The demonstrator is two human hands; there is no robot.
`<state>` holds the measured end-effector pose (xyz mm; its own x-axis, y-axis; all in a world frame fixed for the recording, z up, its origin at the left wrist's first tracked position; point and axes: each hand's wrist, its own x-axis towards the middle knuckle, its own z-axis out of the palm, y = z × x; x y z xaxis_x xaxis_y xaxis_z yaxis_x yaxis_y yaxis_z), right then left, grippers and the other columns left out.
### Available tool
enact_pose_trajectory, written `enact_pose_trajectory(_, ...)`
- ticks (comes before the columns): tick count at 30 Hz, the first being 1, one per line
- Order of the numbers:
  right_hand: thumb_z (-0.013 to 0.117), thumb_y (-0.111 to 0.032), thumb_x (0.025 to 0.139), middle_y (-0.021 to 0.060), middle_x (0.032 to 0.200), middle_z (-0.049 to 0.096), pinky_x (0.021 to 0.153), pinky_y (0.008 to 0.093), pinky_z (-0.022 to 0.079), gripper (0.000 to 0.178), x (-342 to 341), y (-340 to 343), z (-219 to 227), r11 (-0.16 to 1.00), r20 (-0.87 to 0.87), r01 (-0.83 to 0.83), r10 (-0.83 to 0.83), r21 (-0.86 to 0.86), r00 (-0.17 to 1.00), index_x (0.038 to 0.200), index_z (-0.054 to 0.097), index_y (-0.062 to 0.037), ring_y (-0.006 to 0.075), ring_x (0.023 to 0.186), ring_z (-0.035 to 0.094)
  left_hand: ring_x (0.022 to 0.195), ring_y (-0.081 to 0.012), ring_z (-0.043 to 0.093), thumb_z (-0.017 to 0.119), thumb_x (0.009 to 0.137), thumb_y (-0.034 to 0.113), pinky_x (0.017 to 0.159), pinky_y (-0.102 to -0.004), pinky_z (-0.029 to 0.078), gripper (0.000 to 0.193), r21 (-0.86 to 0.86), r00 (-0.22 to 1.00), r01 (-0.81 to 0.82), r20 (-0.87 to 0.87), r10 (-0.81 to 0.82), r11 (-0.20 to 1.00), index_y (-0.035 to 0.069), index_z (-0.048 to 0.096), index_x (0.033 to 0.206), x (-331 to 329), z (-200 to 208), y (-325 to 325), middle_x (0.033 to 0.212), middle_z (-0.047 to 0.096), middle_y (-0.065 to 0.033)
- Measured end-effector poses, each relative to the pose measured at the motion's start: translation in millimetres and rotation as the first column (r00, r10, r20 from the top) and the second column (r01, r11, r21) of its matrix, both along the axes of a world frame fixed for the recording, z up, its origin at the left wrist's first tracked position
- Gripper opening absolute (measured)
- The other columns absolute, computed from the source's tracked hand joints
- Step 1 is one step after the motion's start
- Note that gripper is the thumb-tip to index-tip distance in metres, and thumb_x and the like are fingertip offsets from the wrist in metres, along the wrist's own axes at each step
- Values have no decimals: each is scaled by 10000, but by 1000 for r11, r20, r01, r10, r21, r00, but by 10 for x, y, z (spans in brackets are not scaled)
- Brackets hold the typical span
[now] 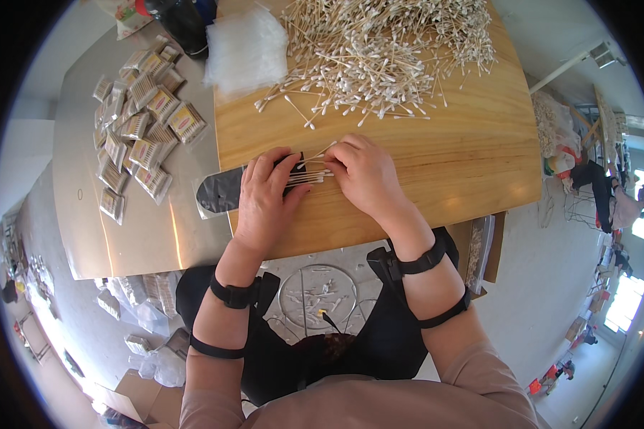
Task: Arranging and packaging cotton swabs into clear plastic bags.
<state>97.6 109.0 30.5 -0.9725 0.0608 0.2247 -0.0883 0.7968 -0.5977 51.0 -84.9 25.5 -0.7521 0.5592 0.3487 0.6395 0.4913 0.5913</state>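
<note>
My left hand (263, 196) lies palm down near the table's front edge, its fingers and thumb closed round a small row of cotton swabs (310, 177). Their white tips point right, toward my other hand. Beneath the left hand is a black flat strip (218, 191) with a clear plastic edge showing around it; its middle is hidden. My right hand (365, 175) is closed in a pinch at the swabs' right end. Between its thumb and fingers is a cotton swab (327, 149), slanting up to the right. How many swabs it pinches is hard to tell.
A large heap of loose cotton swabs (386, 61) covers the far part of the wooden table (472, 157). Clear plastic bags (247, 53) are stacked left of it. Filled swab packets (147, 121) lie piled on the metal surface (86, 229), near a dark bottle (181, 25).
</note>
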Motion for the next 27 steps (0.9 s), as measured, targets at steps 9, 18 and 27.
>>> enact_pose_trajectory(9,742,-61,781,59,822,603,676,410,513,93,-25,-46,-21,998,-34,-38,39,45,999,817,657,-68,289,819,621,901,-320,622,733,778,46,789,-399,512,166,24,998,-56,44,55,998,14,692,936,-128,-8,63,968,643,-120)
enact_pose_trajectory(18,718,-98,804,52,854,592,674,405,525,65,-37,24,-16,997,1,-64,64,37,998,825,661,-76,279,856,618,865,-317,630,713,797,26,761,-393,512,78,8,986,-79,148,77,997,12,679,866,-197,8,23,914,645,-115)
enact_pose_trajectory(27,725,-104,797,55,831,574,670,409,524,72,-37,36,13,995,1,-80,80,62,997,824,663,-79,272,868,615,847,-318,628,712,818,53,758,-413,512,50,41,960,-134,255,119,990,30,693,859,-209,6,31,877,649,-109)
